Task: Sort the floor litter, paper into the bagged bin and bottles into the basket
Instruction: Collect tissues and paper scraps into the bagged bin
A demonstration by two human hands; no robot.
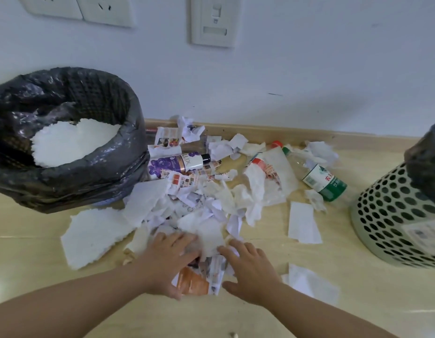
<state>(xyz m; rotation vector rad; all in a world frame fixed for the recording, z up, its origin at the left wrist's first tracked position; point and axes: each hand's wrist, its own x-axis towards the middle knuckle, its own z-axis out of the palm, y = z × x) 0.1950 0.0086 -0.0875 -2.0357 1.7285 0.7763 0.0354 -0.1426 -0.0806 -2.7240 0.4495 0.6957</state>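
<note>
you are leaning over the paper pile [206, 206] on the floor [357, 301] with both hands down on its near edge. your left hand [171, 259] is lying flat on crumpled white tissue [209, 237], fingers spread and nearly straight, gripping nothing, its thumb resting beside an orange leaflet [192, 281]. your right hand [248, 272] is lying just beside it, fingers also stretched out over torn scraps, released and pinching nothing. the bagged bin [77, 181] is standing at the far left, its black liner [16, 98] folding over the rim, and white paper [72, 142] is already sitting inside it. the perforated basket [392, 215] is standing at the far right, well apart from the bin; what it is holding is out of sight. between them the bottles are lying on their sides among the scraps: a purple bottle [179, 163] is lying just beside the bin's liner, a clear bottle [318, 176] with a green label is lying near the basket, and a red cap [276, 144] is poking out by the skirting [284, 132]. a large white sheet [92, 237] is lying to the left of your left hand, and a white strip [303, 223] is lying apart on the right
</note>
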